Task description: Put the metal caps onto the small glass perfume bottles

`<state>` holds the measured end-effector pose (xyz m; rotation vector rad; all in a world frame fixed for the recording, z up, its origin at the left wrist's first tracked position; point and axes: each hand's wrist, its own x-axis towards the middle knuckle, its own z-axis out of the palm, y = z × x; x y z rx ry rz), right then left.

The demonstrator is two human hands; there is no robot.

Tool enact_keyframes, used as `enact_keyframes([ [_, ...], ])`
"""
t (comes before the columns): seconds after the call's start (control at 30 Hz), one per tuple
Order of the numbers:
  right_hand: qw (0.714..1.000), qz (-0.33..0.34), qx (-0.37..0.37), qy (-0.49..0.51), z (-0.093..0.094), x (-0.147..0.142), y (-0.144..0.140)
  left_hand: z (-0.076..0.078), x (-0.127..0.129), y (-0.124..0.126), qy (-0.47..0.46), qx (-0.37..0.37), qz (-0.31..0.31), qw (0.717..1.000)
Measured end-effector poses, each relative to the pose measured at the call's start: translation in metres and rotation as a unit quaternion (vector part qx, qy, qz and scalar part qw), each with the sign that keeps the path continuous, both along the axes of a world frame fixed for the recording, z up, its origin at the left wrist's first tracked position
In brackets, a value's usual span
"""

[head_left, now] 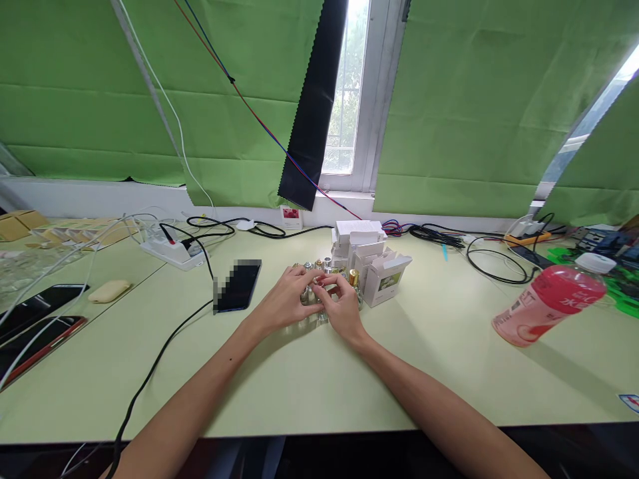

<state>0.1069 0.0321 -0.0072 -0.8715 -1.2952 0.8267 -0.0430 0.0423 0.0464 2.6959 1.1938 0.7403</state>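
Both my hands meet at the middle of the pale green table (319, 379), over a cluster of several small glass bottles (319, 265) with gold and silver caps. My left hand (287, 296) and my right hand (342, 303) have their fingertips together on one small bottle (318, 293) between them; most of that bottle is hidden by the fingers. A gold-capped bottle (354, 277) stands just right of my right hand. Behind it sits a stack of small white boxes (367, 256), one lying open at the front (389, 279).
A black phone (238, 285) lies left of my hands, with a black cable (164, 346) running past it to the front edge. A power strip (172, 253) and more phones (40, 316) are at the left. A pink drink bottle (552, 303) lies at the right, with tangled cables (494, 256) behind.
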Motion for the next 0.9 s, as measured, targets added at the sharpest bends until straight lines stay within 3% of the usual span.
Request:
enact_keyframes([
  [0.9, 1.0, -0.003, -0.003, -0.003, -0.0002, -0.0002, -0.0014, -0.0041, -0.0012, 0.0024, -0.001, 0.014, -0.005, 1.0],
])
